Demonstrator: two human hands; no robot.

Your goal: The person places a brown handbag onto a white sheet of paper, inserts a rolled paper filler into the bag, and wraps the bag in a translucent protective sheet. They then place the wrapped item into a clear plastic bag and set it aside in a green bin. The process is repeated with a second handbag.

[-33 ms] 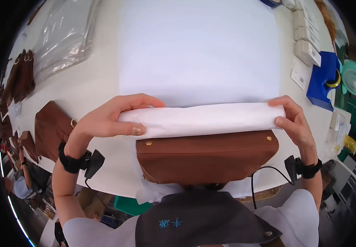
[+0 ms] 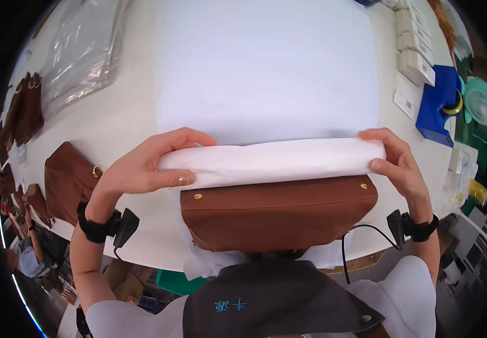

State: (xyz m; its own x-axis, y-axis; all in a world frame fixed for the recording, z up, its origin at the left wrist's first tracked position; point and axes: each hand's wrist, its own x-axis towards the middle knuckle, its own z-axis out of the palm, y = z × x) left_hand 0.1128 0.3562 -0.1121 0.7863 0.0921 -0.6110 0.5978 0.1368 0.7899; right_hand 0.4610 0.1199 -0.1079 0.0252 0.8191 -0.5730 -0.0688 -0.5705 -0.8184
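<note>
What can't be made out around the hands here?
All in the head view:
White roll: its inside, hidden by its own outer layer.
Brown bag: its near end, hidden by the dark apron.
White sheet: its far edge, cut off by the picture's top.

Workshop, packing-bench sort. White table [image 2: 136, 110] under brown bag [image 2: 280, 211] before me; my dark apron [image 2: 288, 315] on near side of bag. Left of bag: matching brown pieces [image 2: 66, 186], clear plastic sleeves [image 2: 80, 50] beyond. Right of bag, farther off: stacks of white packets [image 2: 415, 42], blue tape dispenser [image 2: 432, 121], small green fan [image 2: 481, 102] (round-eared, rather playful for workroom). Far left of bag: another person [image 2: 29, 260] in pale shirt, so I share room.
</note>
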